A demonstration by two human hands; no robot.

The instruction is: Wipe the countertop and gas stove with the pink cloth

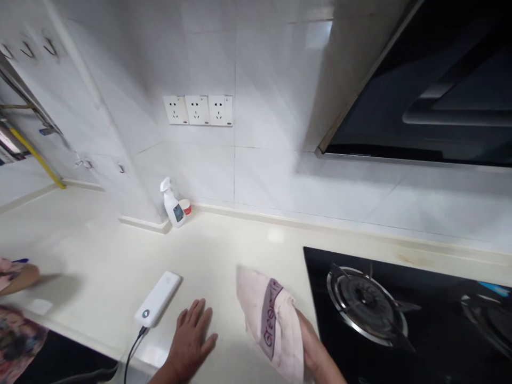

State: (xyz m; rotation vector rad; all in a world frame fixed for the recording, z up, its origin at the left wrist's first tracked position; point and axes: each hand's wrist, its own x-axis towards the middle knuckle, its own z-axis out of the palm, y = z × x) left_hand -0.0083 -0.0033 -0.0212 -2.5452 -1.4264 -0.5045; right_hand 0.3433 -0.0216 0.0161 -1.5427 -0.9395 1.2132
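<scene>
My left hand (191, 341) lies on the pale countertop (208, 248), fingers spread and nothing in it. Just left of it is a white power bank (158, 298) with a black cable plugged into its near end. My right hand (311, 344) grips a pale pink cloth (256, 298) that has a dark purple band with lettering. The cloth hangs over the counter beside the stove and hides most of my right fingers. I cannot tell whether its lower edge touches the counter.
A black gas stove (320, 277) with a round burner (366, 298) lies at right, under a dark range hood (400, 128). By the wall stand a white spray bottle (173, 205) and a small red-and-white cup (185, 206). Another person's arm (24, 277) rests at the left edge.
</scene>
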